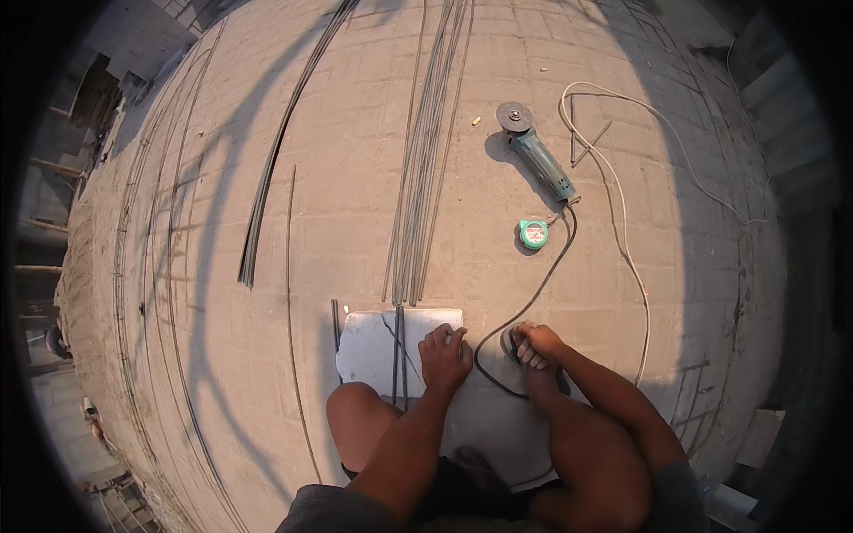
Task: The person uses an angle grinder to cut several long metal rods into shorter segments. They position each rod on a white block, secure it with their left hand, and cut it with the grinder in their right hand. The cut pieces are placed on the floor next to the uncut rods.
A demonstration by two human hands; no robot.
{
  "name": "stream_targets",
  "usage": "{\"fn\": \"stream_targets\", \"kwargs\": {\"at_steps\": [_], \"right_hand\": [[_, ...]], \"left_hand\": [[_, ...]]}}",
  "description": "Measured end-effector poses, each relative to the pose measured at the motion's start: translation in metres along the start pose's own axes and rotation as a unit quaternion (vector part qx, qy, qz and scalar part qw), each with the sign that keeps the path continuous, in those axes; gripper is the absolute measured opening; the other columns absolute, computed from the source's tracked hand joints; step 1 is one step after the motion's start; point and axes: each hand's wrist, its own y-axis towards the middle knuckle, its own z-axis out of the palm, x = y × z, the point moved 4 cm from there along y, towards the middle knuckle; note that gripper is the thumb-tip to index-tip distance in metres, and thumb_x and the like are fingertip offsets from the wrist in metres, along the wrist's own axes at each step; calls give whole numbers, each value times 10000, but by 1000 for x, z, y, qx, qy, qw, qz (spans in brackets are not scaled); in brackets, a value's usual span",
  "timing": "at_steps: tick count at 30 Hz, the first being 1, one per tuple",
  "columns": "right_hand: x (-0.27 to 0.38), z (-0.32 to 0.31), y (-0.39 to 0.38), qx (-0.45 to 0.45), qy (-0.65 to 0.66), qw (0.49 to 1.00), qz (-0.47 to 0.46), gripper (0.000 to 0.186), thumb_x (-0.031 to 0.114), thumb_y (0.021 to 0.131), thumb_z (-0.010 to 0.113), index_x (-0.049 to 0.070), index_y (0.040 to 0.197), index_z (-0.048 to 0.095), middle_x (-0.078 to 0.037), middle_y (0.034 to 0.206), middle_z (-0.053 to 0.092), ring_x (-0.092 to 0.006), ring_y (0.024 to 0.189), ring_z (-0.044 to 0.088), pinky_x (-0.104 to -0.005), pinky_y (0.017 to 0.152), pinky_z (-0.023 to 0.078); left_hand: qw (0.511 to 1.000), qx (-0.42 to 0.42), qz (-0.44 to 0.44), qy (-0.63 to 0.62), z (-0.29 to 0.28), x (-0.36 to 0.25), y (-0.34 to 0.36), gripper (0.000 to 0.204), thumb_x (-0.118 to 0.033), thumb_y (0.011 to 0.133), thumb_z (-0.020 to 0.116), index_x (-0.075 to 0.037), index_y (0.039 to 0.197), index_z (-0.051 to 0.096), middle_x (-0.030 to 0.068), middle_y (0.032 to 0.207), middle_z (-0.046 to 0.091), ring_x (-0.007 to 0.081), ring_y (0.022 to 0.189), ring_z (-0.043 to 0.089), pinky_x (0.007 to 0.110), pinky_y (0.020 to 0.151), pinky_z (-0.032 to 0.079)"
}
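My left hand (444,357) rests at the right side of a pale slab (364,346), its fingers bent and drawn together. Whether something small sits in them is hidden. Just left of it, two thin steel rods (396,355) lie lengthwise across the slab, and a dark crack-like line crosses it. My right hand (540,339) is curled down by the toes of my right foot, and what it grips, if anything, cannot be made out. A dark sandal edge shows beside it. Beyond the hands lie a green tape measure (533,234) and an angle grinder (540,160) with its disc upward.
A long bundle of steel rods (418,178) stretches away ahead, with another bundle (275,169) and a single rod (291,266) to its left. The grinder's black cord (542,280) loops close to my right hand. A white cable (622,222) curves along the right.
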Motion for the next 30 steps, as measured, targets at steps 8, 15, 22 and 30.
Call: {"fn": "stream_targets", "kwargs": {"at_steps": [8, 15, 22, 30], "right_hand": [[1, -2, 14, -18, -3, 1000, 14, 625, 541, 1017, 508, 7, 791, 740, -162, 673, 715, -274, 463, 634, -375, 438, 537], [5, 0, 9, 6, 8, 999, 30, 656, 579, 1005, 505, 0, 797, 735, -150, 644, 695, -260, 433, 599, -377, 429, 523], [-11, 7, 17, 18, 0, 1000, 16, 658, 589, 1035, 427, 31, 885, 741, -134, 642, 694, -249, 430, 599, -383, 428, 524], [-10, -3, 32, 28, 4, 1000, -8, 697, 540, 1091, 329, 8, 928, 748, -163, 705, 735, -286, 479, 657, -408, 471, 568]], "left_hand": [[999, 6, -19, -37, -7, 8, 7, 328, -217, 856, 704, -186, 1182, 716, 57, 1170, 586, 262, 1096, 581, 441, 930, 437], [999, 0, -15, -42, -8, 10, 4, 355, -201, 817, 731, -185, 1170, 716, 71, 1185, 583, 277, 1100, 576, 449, 919, 438], [999, -20, -1, -42, -9, 13, 5, 343, -205, 817, 727, -165, 1158, 716, 70, 1156, 590, 280, 1048, 587, 451, 883, 437], [1000, 13, -14, -17, -11, 10, 7, 314, -259, 866, 682, -207, 1174, 719, 51, 1170, 595, 271, 1075, 586, 449, 911, 440]]}}
